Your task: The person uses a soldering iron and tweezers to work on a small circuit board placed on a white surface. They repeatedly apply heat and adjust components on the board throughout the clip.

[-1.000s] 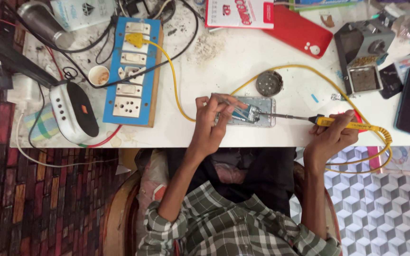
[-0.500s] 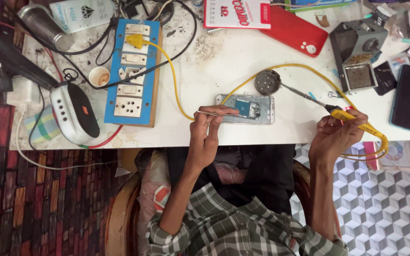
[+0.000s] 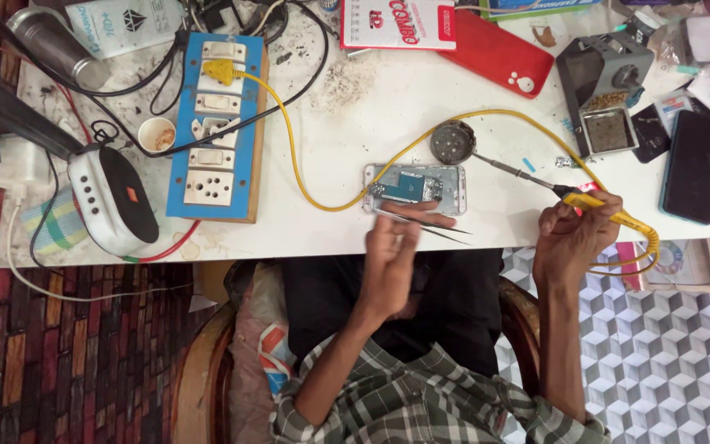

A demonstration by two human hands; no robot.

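An opened phone [image 3: 445, 193] with its circuit board showing lies on the white table [image 3: 371, 107]. My left hand [image 3: 394, 255] is just in front of it at the table's front edge, holding thin metal tweezers [image 3: 421, 224] that lie level and point right. My right hand [image 3: 575, 234] grips the yellow handle of a soldering iron [image 3: 589, 200]. The iron's tip reaches left, up to a small round tin [image 3: 453, 141] behind the phone. The iron's yellow cord [image 3: 306, 177] loops across the table to a plug in the switch board.
A blue switch board [image 3: 211, 123] with sockets lies at the left, beside a black and white speaker [image 3: 112, 201]. A red phone [image 3: 499, 53], a grey soldering stand [image 3: 606, 78] and a dark phone [image 3: 693, 167] lie at the back and right. Cables crowd the far left.
My right hand drew the soldering iron's tip off the opened phone and swung it back to the round tin. My left hand pulled back from the phone toward the table's edge with the tweezers.
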